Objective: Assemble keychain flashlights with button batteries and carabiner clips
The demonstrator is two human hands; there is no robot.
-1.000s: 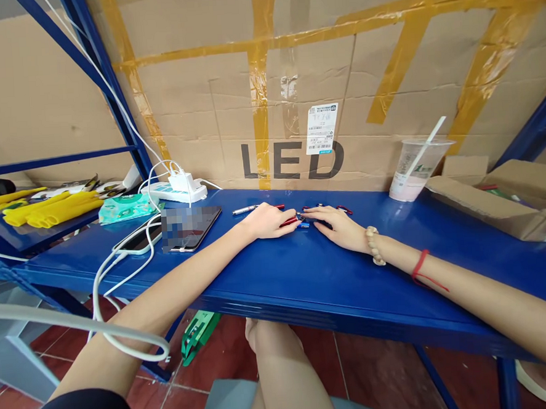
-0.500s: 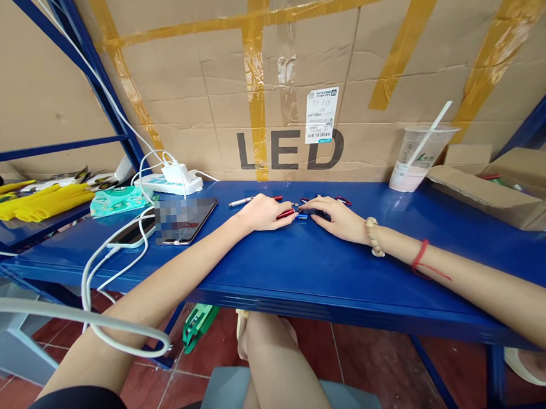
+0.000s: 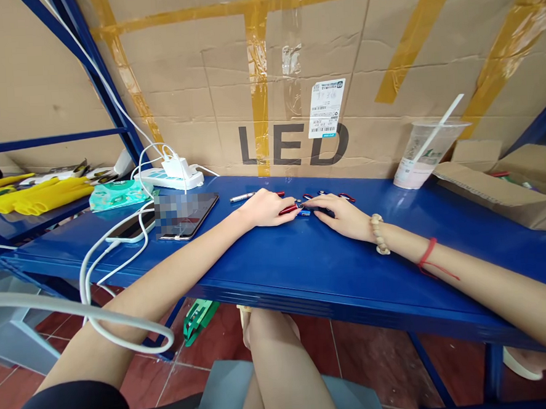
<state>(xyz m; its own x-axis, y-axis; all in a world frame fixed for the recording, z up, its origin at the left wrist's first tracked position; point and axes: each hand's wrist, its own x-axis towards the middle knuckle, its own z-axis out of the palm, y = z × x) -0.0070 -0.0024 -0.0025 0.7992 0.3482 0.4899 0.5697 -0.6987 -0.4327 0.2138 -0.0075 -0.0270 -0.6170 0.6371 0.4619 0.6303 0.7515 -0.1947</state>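
Observation:
My left hand (image 3: pixel 264 209) rests on the blue shelf (image 3: pixel 305 270), its fingers curled round a small red piece (image 3: pixel 287 209). My right hand (image 3: pixel 339 215) lies just to its right, fingertips on a small blue piece (image 3: pixel 305 213) between the two hands. More small red clips (image 3: pixel 345 196) lie just behind my right hand. A silver pen (image 3: pixel 242 198) lies behind my left hand. My right wrist bears a bead bracelet and a red string.
A phone (image 3: pixel 184 213) with a blurred screen and a second phone (image 3: pixel 129 233) on a white cable lie at the left, near a power strip (image 3: pixel 172 177). A plastic cup with a straw (image 3: pixel 418 155) and open cardboard boxes (image 3: pixel 498 187) stand at the right. A large LED carton forms the back wall.
Both hands stay together over the small pieces; only the fingers shift slightly. The view has tilted a little, so the shelf appears slightly higher.

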